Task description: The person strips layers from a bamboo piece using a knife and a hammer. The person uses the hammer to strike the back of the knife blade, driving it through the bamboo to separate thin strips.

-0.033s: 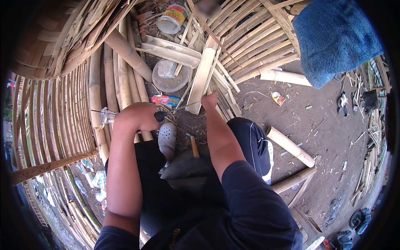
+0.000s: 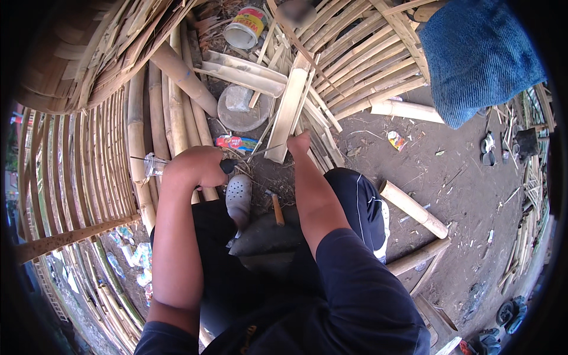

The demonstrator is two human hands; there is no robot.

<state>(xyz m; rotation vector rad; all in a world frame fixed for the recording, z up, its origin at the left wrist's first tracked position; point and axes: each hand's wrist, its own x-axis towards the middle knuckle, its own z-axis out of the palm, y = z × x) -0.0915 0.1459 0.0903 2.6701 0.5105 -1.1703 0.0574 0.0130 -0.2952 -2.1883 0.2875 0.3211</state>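
My left hand (image 2: 198, 167) is closed round a dark-ended tool (image 2: 227, 166), whose kind I cannot make out. A thin strip (image 2: 266, 149) runs from near this tool to my right hand (image 2: 299, 143), whose fingers are closed on its end. On the far side of the left wrist, a thin dark length (image 2: 137, 158) sticks out to the left. A split bamboo piece (image 2: 290, 106) slants beside my right fist; whether they touch is unclear. Below and between the hands lie a grey clog (image 2: 238, 195) on a foot and a hammer (image 2: 277, 209) with a wooden handle.
Bamboo poles (image 2: 176, 118) line the left, beside a slatted bamboo panel (image 2: 77, 171). Ahead are a stone (image 2: 238, 98), a round slab (image 2: 242, 118) and a tin can (image 2: 241, 34). Blue cloth (image 2: 479, 59) hangs at the upper right. Cut bamboo (image 2: 414, 209) lies near my right knee.
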